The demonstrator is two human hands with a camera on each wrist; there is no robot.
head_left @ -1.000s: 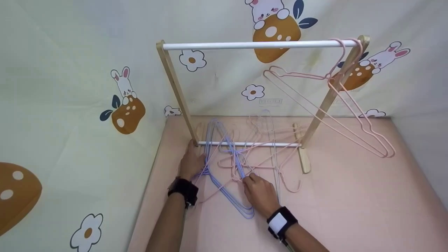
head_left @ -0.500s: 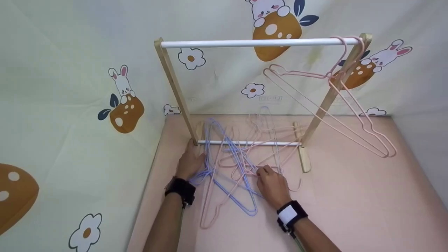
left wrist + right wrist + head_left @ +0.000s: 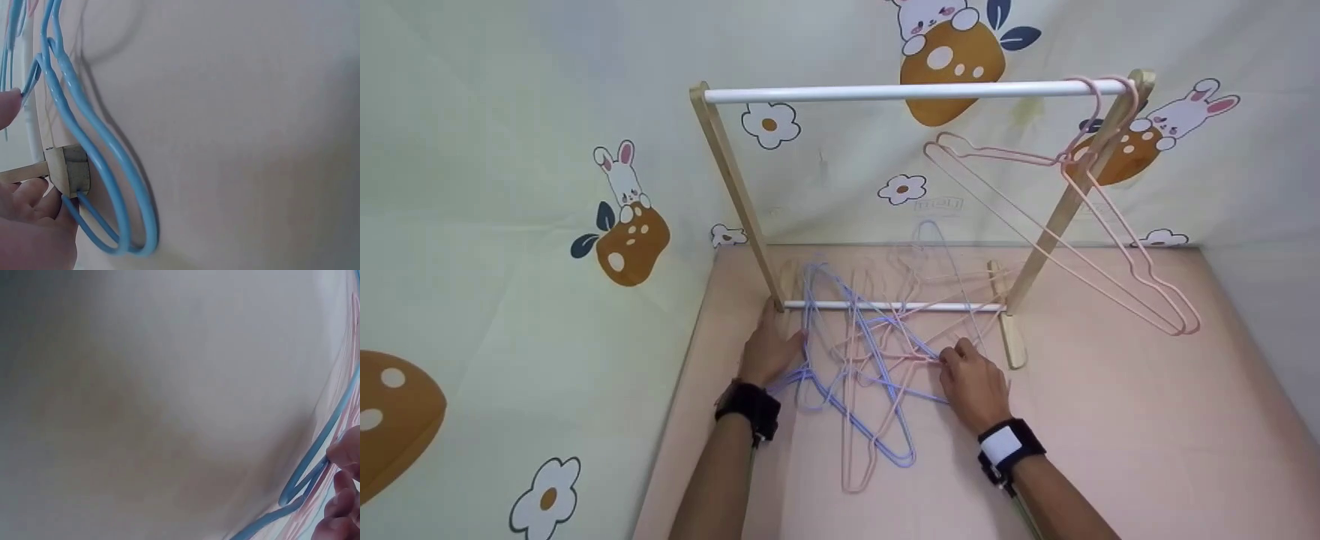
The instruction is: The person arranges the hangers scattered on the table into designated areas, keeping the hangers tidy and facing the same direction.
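Note:
Beside the left foot of the wooden clothes rack point(image 3: 739, 195), my left hand point(image 3: 771, 349) lies with its fingers extended along the wood. Its thumb point(image 3: 8, 107) is spread towards the blue hangers point(image 3: 897, 390), whose rounded ends loop past the wooden foot point(image 3: 68, 170). On the right of the tangled pile, my right hand point(image 3: 976, 382) pinches a blue hanger point(image 3: 315, 467) between thumb and fingertips. Pink hangers point(image 3: 861, 489) run through the same tangle and pass close by those fingertips. Part of the left hand's fingers is hidden behind the wood.
Two pink hangers point(image 3: 1132, 251) hang at the right end of the white top rail point(image 3: 885, 93). A white lower bar point(image 3: 949, 308) crosses behind the pile. The right foot point(image 3: 1008, 337) stands on the pink surface point(image 3: 1110, 435). Patterned walls enclose the area.
My right hand has moved right and slightly up, drawing a blue hanger across the pile. A pink hanger in front has swung and slid right. My left hand stays nearly still.

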